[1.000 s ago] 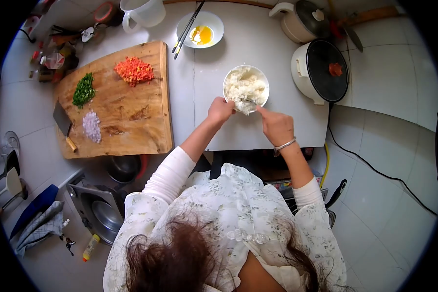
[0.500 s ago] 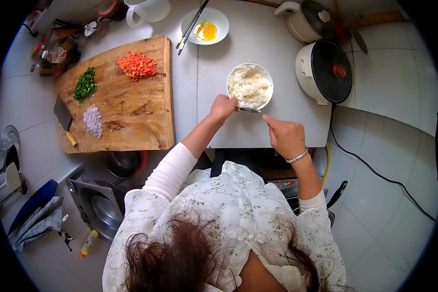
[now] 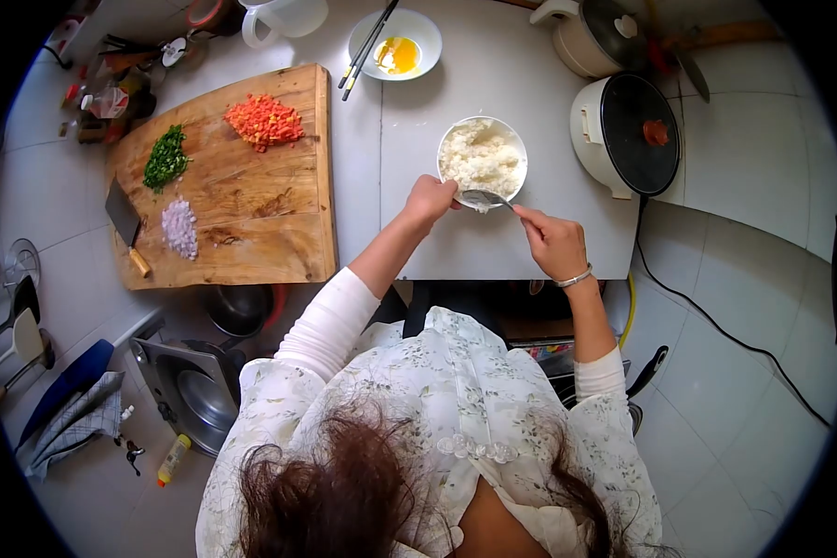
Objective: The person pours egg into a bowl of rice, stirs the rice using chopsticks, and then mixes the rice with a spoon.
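Note:
A white bowl full of white rice is on the light worktop. My left hand grips the bowl's near left rim. In my right hand, to the right of the bowl and nearer to me, is the handle of a metal spoon. The spoon's head lies over the bowl's near edge, against the rice. Farther back, a bowl with yellow egg has dark chopsticks across its left rim.
On the left, a wooden board bears chopped red bits, chopped greens, pale chopped pieces and a cleaver. At the right edge stand a lidded cooker with a cord and a lidded pot.
My right hand first drew the spoon out of the rice towards the near right, then brought it back slightly over the near rim. My left hand stays on the bowl. The whole view has shifted slightly.

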Demonstrator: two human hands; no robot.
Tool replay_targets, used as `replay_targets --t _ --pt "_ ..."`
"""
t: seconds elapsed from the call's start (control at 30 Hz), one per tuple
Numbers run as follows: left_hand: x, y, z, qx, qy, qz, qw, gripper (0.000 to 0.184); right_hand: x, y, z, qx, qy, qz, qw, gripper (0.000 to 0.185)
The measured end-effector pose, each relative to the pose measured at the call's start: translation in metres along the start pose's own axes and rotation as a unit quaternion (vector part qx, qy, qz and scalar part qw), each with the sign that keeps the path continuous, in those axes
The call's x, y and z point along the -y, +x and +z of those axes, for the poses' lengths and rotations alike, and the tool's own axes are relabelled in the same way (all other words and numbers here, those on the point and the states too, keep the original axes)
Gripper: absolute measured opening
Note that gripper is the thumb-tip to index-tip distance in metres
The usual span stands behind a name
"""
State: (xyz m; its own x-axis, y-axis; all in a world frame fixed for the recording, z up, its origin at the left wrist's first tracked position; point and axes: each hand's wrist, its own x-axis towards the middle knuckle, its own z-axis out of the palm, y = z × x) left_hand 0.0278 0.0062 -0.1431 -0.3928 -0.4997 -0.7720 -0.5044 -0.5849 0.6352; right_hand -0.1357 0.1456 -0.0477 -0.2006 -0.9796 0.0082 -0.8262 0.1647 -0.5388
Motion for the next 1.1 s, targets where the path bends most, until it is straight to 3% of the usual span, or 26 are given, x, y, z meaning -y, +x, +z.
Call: replay_targets --t 0.43,0.63,0.73,0.93,1.03,1.1 --pt "0.01 0.013 0.004 -0.02 0.065 -0.004 0.998 0.035 -0.021 0.009 0.034 -0.017 -0.181 -0.098 0.978 0.033" --pt "0.008 0.012 0.005 -0.04 0.064 0.003 0.997 0.034 0.004 0.015 -0.001 0.003 -0.15 -0.117 0.982 0.032" --pt "0.006 0.011 0.005 -0.036 0.053 0.003 0.998 0.034 0.02 0.019 -0.027 -0.036 -0.114 -0.12 0.986 0.032" --pt "-0.002 0.003 0.003 -0.018 0.029 -0.021 0.999 0.033 -0.002 0.031 -0.01 -0.108 -0.189 -0.017 0.976 0.029" --pt "-0.004 0.001 0.003 -0.01 0.016 -0.024 1.0 0.033 -0.012 0.038 0.029 -0.066 -0.242 0.069 0.965 0.021" --pt "-0.003 0.001 0.002 -0.009 0.016 -0.026 0.999 0.033 -0.014 0.042 0.049 -0.054 -0.191 0.124 0.972 0.023"
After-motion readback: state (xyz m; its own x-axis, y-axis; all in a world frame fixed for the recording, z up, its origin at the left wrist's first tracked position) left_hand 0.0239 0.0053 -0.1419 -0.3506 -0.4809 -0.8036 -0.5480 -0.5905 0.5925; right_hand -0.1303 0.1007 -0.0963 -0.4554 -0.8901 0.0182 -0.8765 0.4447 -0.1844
